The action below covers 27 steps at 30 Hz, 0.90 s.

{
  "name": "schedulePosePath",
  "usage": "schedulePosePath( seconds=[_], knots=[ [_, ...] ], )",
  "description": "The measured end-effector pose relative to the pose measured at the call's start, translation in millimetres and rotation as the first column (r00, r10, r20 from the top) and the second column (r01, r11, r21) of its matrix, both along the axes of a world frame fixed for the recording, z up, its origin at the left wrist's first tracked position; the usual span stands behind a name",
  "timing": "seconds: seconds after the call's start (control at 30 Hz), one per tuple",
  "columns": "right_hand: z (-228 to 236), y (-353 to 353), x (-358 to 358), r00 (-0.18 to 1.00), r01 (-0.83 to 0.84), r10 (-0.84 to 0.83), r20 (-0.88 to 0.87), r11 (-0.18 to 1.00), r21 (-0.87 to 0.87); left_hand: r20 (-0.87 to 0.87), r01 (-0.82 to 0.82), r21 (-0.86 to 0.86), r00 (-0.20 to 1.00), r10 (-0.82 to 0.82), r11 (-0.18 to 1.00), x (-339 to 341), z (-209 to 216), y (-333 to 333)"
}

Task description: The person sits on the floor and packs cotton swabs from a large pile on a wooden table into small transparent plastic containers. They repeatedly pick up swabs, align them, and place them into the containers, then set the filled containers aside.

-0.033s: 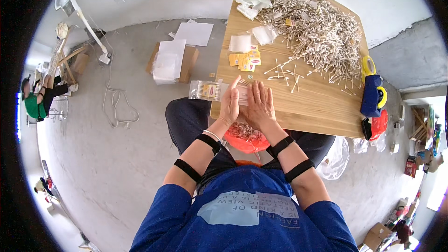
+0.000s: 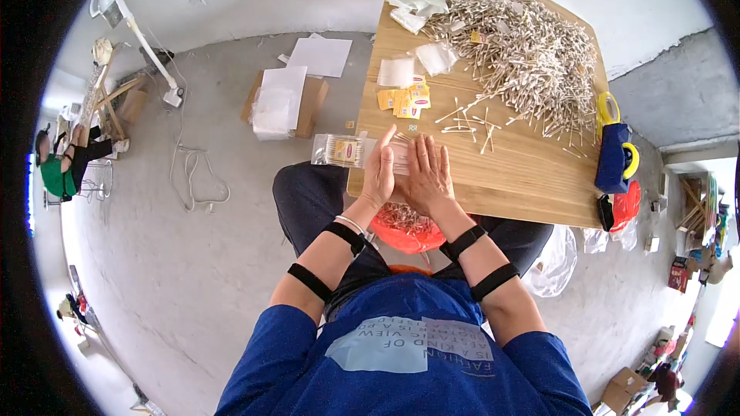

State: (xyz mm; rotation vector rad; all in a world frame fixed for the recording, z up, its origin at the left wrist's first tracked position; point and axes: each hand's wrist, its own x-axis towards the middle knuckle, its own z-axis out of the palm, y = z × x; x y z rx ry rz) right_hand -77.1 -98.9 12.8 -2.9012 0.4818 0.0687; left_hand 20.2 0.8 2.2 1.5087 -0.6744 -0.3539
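A bundle of cotton swabs (image 2: 401, 145) lies between my hands at the table's near left edge, its tips showing above them. My left hand (image 2: 378, 172) cups its left side, fingers stretched upward. Flat over its right side lies my right hand (image 2: 428, 179), fingers extended and slightly apart. Parts of the bundle are hidden under the palms. Beside my left hand, a clear packet of cotton swabs (image 2: 339, 150) with a yellow label sticks out past the table edge. Yellow label cards (image 2: 406, 98) and several loose swabs (image 2: 472, 125) lie beyond my hands.
A large heap of cotton swabs (image 2: 532, 62) covers the far right of the wooden table (image 2: 493, 181). Clear bags (image 2: 397, 72) lie at its left. A blue tape dispenser (image 2: 613, 158) stands at the right edge. Below my hands hangs a red bag of swabs (image 2: 405, 233).
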Motion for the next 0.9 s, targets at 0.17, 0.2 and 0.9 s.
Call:
schedulePosePath(
  seconds=[0.17, 0.2, 0.9],
  knots=[
    [3.9, -4.4, 3.5, 0.988, 0.052, -0.080, 0.133, 0.977, 0.207, -0.090, -0.026, 0.020, 0.996, 0.028, 0.999, -5.1, 13.2, -0.4],
    [0.2, -5.8, 7.4, 0.963, 0.014, -0.066, 0.261, 0.980, 0.197, -0.079, -0.033, 0.007, 0.996, 0.033, 0.999, -3.4, 12.5, -0.7],
    [-2.8, 4.9, 13.0, 0.707, -0.105, -0.530, 0.469, 0.577, 0.810, -0.089, -0.003, -0.046, 0.996, -0.001, 0.999, -10.7, -3.6, 0.4]
  ],
)
